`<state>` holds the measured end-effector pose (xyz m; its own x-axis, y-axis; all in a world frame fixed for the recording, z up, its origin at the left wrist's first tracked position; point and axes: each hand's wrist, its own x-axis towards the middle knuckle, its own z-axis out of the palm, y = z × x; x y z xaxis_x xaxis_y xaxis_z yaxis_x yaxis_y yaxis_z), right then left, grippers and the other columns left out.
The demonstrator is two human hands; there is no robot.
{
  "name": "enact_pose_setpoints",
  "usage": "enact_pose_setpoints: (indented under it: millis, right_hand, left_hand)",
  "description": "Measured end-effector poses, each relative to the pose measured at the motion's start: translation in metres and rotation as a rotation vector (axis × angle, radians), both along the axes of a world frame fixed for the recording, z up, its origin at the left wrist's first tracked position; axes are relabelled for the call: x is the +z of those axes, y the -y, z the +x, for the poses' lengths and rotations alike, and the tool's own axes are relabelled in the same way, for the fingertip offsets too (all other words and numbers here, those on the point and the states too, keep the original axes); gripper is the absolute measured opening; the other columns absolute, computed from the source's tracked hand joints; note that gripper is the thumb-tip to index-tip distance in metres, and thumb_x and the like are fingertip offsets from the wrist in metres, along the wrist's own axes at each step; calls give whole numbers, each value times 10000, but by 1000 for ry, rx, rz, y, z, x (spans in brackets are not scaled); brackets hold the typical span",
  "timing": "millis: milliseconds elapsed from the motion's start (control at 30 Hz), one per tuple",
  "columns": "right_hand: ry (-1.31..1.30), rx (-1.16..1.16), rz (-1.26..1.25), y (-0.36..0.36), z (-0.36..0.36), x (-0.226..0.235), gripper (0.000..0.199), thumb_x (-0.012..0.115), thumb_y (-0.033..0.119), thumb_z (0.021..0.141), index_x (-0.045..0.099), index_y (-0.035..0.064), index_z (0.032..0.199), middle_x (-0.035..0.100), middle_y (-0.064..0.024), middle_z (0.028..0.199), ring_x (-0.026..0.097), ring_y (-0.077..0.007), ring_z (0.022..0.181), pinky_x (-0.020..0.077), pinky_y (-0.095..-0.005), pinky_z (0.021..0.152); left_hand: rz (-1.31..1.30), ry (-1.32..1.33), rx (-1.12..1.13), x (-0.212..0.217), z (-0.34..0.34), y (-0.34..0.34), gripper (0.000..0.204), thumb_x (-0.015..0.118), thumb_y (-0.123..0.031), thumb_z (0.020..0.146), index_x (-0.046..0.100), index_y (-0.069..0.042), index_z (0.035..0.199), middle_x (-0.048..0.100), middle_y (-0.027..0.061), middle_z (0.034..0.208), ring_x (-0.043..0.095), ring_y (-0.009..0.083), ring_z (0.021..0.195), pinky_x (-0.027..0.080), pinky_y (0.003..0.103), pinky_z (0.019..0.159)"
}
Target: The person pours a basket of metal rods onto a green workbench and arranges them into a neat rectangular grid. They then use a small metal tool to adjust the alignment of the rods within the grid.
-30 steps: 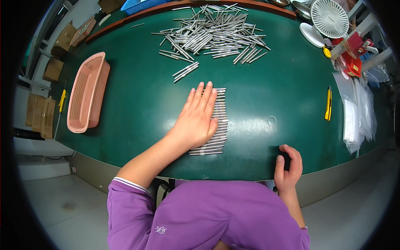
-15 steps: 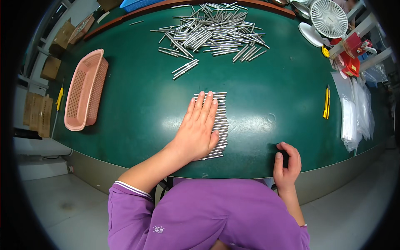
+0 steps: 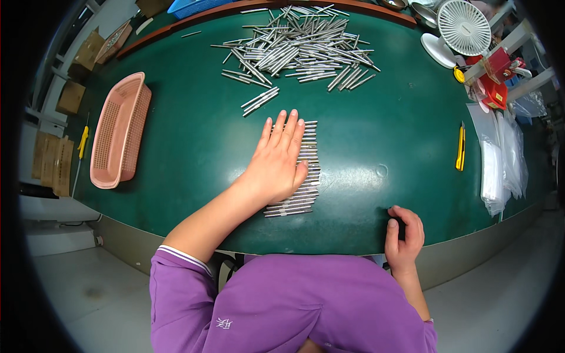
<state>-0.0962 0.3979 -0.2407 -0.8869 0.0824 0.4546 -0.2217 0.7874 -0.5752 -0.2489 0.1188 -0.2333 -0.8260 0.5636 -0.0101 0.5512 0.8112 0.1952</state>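
My left hand (image 3: 275, 165) lies flat, fingers stretched forward, on a column of metal rods (image 3: 309, 172). The rods lie side by side crosswise on the green table; their right ends show past my thumb, and the palm hides much of the rest. At the table's front edge rests my right hand (image 3: 405, 235), loosely curled, with a gap between thumb and fingers and nothing visible in it. Beyond the column are a few loose rods (image 3: 260, 101) and a big jumbled pile of rods (image 3: 306, 44) at the far side.
A pink perforated basket (image 3: 134, 132) stands at left, with a yellow-handled screwdriver (image 3: 83, 141) beyond it. On the right are a yellow utility knife (image 3: 460, 147), clear plastic bags (image 3: 500, 159) and a white fan (image 3: 464, 26). A brown wooden strip (image 3: 206, 16) edges the table's far side.
My left hand has slid forward, away from me, and the column of rods has shifted the same way beneath it. My right hand has barely moved.
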Motion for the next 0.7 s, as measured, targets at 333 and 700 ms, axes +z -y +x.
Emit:
enact_pose_setpoints:
  millis: [333,700]
  right_hand:
    - [3,2,14,1,-1,1,188,645,20,854,658,35,1041,717,-86,918,688,-281,886,514,-390,825]
    - [-19,6,24,0,-2,2,163,639,13,869,658,36,1029,715,-81,903,691,-277,870,515,-385,818]
  left_hand:
    - [2,-41,1,-5,-22,1,736,454,-286,974,175,81,1548,162,282,1627,112,419,1531,67,514,1248]
    - [-5,-44,19,-5,-33,0,725,449,-286,974,191,74,1548,169,277,1628,115,415,1532,76,509,1249]
